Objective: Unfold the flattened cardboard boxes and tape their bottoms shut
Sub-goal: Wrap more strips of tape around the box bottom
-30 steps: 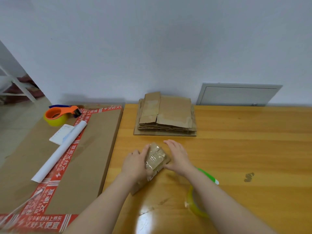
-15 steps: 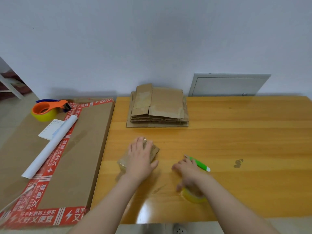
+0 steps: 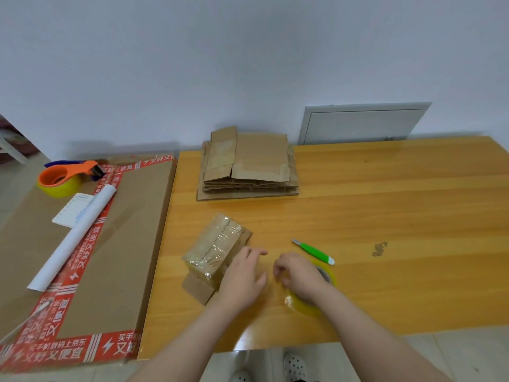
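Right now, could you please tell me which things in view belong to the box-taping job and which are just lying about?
Job: small tape-wrapped brown cardboard box; stack of flattened brown cardboard boxes; yellowish clear tape roll under the right hand; green-handled cutter.
Lying about: orange tape dispenser; white rolled paper tube; white notepad; large flat red-taped carton.

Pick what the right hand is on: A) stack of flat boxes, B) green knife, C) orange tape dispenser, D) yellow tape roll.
D: the right hand curls over the yellow tape roll; the green knife lies beyond it, not in the hand.
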